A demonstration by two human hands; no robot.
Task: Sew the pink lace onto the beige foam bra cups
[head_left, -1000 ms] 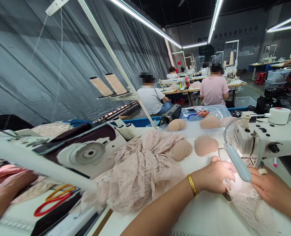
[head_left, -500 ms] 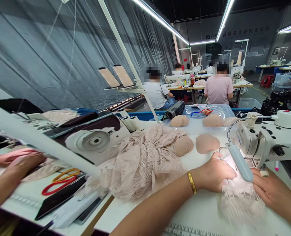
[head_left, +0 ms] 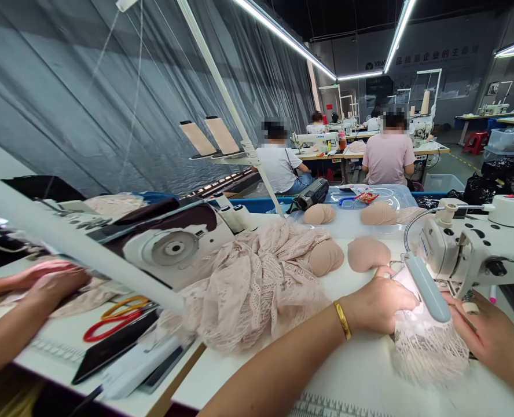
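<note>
My left hand [head_left: 381, 302], with a gold bangle at the wrist, is closed on a piece of pale pink lace fabric [head_left: 428, 350] beside the sewing machine [head_left: 450, 243]. The fabric's scalloped edge hangs toward me over the white table. A grey lamp head [head_left: 427, 288] lights the cloth and hides part of it and the needle area. On the fabric's right side is my right hand [head_left: 487, 324], its fingers curled in. A thin dark strip shows between those fingers, too small to name. Just beyond my left hand lies a beige bra pad [head_left: 369, 255].
A heap of lace [head_left: 257, 289] lies left of my forearm, next to stacked pads [head_left: 326, 258]. Behind stands a clear plastic bin [head_left: 372, 200]. Scissors [head_left: 113, 324], a slanting white pole [head_left: 79, 243] and a co-worker's hands [head_left: 57, 284] are at left.
My right hand has gone from lying stretched along the fabric to curled fingers, with a thin dark strip showing among them. My left hand stays on the lace. The view has shifted slightly.
</note>
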